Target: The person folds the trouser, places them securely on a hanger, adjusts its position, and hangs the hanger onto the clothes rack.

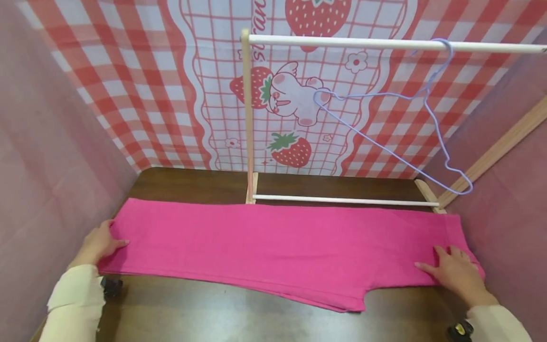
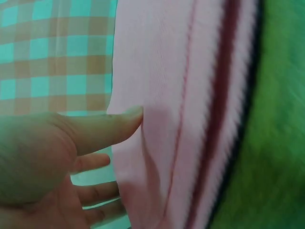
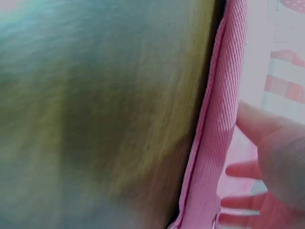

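Note:
A pair of bright pink trousers (image 1: 256,242), folded lengthwise with one leg over the other, lies flat across the table. The leg hems are on the left, and the waist is on the right. My left hand (image 1: 99,243) rests at the hem end, thumb laid on the cloth and fingers spread along its edge. In the left wrist view, the thumb (image 2: 126,121) touches the fabric beside a small crease. At the waist end, my right hand (image 1: 459,273) touches the top of the cloth with thumb and fingers apart. The right wrist view shows the seamed edge before that hand.
Behind the trousers stands a wooden rack with a white top rail (image 1: 342,42) and a lower bar (image 1: 342,200). A lilac hanger (image 1: 376,142) hangs from the top rail. Brown tabletop (image 1: 205,308) shows in front. Pink cloth walls close both sides, with a checked strawberry curtain (image 1: 149,85) behind.

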{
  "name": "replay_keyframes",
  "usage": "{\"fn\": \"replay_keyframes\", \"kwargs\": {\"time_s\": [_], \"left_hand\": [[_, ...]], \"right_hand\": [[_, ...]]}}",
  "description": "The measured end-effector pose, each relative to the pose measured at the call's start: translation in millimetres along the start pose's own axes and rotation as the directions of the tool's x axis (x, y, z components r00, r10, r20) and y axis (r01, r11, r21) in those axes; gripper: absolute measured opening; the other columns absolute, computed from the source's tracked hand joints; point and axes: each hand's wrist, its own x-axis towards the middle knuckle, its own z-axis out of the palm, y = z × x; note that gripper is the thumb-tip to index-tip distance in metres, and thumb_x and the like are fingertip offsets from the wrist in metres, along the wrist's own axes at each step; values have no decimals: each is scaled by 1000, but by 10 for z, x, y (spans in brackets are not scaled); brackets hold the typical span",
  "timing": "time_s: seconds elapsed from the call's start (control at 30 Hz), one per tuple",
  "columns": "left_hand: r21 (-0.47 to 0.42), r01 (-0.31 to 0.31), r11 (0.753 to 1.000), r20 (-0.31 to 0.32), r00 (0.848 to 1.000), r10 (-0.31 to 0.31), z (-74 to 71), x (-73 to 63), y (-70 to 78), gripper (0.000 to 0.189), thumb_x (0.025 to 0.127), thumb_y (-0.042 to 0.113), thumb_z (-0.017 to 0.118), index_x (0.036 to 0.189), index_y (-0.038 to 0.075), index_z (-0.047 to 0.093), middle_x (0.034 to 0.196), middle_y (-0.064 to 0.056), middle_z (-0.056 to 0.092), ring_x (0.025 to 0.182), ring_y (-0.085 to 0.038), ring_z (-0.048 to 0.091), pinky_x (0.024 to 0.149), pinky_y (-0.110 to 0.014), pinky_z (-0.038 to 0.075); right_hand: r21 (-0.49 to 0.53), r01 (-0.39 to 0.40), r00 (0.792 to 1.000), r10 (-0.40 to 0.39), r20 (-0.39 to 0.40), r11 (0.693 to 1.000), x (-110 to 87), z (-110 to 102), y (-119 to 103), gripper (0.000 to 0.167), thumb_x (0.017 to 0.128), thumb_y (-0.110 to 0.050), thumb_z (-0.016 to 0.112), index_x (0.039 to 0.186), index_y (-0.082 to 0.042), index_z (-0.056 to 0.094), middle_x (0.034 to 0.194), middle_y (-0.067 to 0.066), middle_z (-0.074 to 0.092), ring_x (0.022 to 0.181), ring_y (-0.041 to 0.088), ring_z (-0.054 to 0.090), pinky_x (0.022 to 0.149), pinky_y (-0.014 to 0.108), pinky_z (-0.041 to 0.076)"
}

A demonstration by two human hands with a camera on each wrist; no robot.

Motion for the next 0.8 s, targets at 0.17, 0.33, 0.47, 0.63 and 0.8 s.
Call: {"fn": "replay_keyframes", "kwargs": {"time_s": [0.17, 0.33, 0.47, 0.63, 0.8], "left_hand": [[-10, 52, 999, -14, 999, -52, -24, -143, -86, 75, 89, 31, 63, 129, -23, 29, 127, -49, 37, 116, -63, 40, 97, -67, 39], [-7, 117, 993, -28, 993, -117, -35, -293, -149, 66, 93, 37, 55, 121, -21, 42, 119, -47, 45, 105, -62, 48, 83, -62, 47], [-13, 194, 981, -36, 980, -195, -32, -359, -193, 64, 96, 41, 51, 120, -18, 48, 118, -46, 48, 102, -61, 51, 78, -59, 48], [-40, 230, 972, -56, 971, -232, -18, -416, -264, 62, 97, 42, 46, 122, -15, 51, 121, -46, 46, 105, -64, 49, 78, -60, 49], [-54, 220, 974, -67, 972, -223, -24, -471, -316, 63, 98, 43, 44, 118, -16, 54, 117, -47, 48, 103, -64, 50, 75, -60, 49]], "right_hand": [[30, -131, 985, 134, -106, 991, -154, -113, 2, 73, 82, -51, 71, 103, 16, 50, 92, 44, 39, 85, 62, 42, 59, 65, 41], [105, -278, 955, 287, -73, 955, -288, -166, 26, 69, 87, -40, 68, 100, 24, 44, 91, 52, 40, 86, 69, 44, 60, 66, 43], [134, -380, 925, 379, 33, 915, -344, -185, 92, 78, 90, -48, 61, 100, 28, 49, 96, 52, 51, 90, 67, 51, 66, 63, 46], [185, -464, 886, 452, 102, 867, -412, -166, 174, 73, 89, -54, 57, 83, 18, 66, 91, 44, 59, 90, 62, 55, 69, 57, 49], [510, -552, 816, 554, 166, 660, -438, -99, 180, 58, 92, -44, 59, 76, 12, 70, 53, 8, 67, 57, 23, 70, 62, 33, 50]]}}
